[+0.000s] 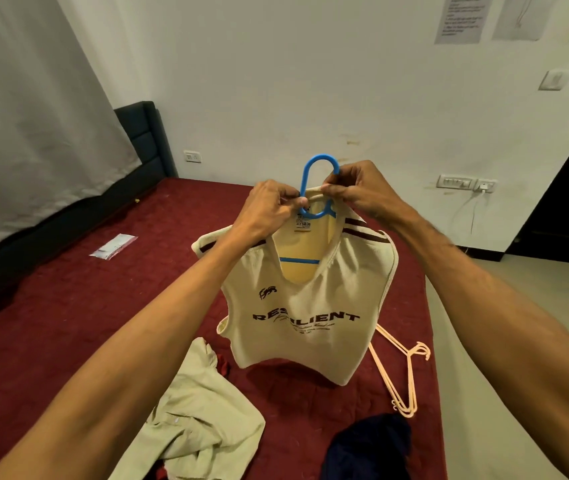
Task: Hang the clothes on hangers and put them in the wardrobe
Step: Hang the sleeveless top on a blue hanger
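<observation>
Cream sleeveless top on a blue hanger, held up over the maroon bed.

The left hand [269, 209] and right hand [356, 192] pinch the collar of the top [307, 306] at the hanger [321, 164] hook; a wide armhole could slip off. "RESILIENT" is printed across the chest.

Both bare forearms reach forward and up; left hand [269, 206] and right hand [356, 188] pinch closed, fingertips nearly meeting.

My vest [307, 327] is matt, ribbed cream cloth; its hanger [317, 168] is smooth glossy blue plastic. The bed [68, 306] is covered in quilted maroon fabric.
</observation>
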